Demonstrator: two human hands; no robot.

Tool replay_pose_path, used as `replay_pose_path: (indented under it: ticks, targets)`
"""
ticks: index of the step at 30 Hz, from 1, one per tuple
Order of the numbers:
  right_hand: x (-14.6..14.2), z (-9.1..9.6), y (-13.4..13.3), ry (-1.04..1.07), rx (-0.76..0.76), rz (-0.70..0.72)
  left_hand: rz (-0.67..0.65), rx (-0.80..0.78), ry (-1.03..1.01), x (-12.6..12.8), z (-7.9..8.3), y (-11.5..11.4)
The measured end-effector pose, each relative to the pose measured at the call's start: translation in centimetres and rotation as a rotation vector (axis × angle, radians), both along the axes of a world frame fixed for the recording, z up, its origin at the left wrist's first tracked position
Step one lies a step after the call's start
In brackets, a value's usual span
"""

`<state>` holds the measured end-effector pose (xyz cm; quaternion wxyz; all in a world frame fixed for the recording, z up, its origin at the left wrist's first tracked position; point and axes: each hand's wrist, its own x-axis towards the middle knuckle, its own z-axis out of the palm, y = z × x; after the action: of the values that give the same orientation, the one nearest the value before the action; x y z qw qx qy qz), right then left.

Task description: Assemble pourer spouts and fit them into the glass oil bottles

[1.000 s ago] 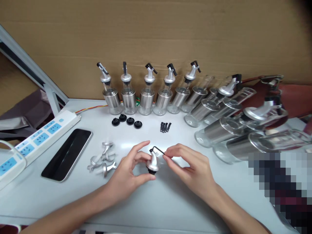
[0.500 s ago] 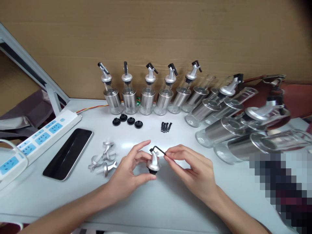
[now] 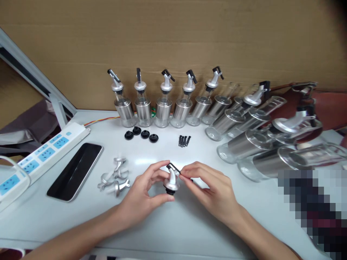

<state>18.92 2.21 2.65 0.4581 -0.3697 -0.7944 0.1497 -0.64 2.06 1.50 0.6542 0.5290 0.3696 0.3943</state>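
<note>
1. On the pale table (image 3: 181,227), parts are spread about a spout held above the near side; clock directions are read from that spout, with twelve pointing away from the person.
2. At twelve o'clock, fitted bottles (image 3: 163,108) are stood in a row; the lever angles on their tops can be used as a pattern for the step apparently in hand, the seating of a lever on a spout.
3. The left hand (image 3: 143,187) is brought in from eight o'clock, its thumb tucked below and its index finger arched over the top; the piece is pinched in its grip.
4. The right hand (image 3: 210,180) is brought in from four o'clock, palm turned down, the lever pinched between thumb and fingertips.
5. The silver spout (image 3: 171,182) is held nearly upright above its black base (image 3: 170,191); it should be braced firmly so that no twist is passed to it.
6. The black lever (image 3: 175,168) is met at the spout's tip, sloping towards four o'clock; it is best lined up squarely and pressed gently. Whether it is seated cannot be told.
</note>
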Motion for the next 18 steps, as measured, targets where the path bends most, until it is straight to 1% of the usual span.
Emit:
replay_pose_path:
  ticks: [4, 8, 12, 14, 18]
  targets:
    - [0.11, -0.2, -0.1, -0.002, -0.014, -0.018, 0.01, 0.009, 0.007, -0.05, 0.04, -0.08]
    - [0.25, -0.28, -0.08, 0.0, -0.028, 0.006, 0.01, 0.022, 0.01, -0.19, 0.14, -0.07]
    - [0.18, -0.03, -0.05, 0.025, -0.015, 0.0, 0.055, 0.066, -0.031, -0.28, 0.14, -0.16]
    - [0.08, 0.01, -0.04, 0.015, -0.014, 0.023, 0.078, 0.08, -0.055, -0.3, 0.08, -0.28]
    - [-0.08, -0.29, -0.09, 0.033, -0.015, 0.077, 0.075, 0.094, -0.085, -0.28, 0.0, -0.49]
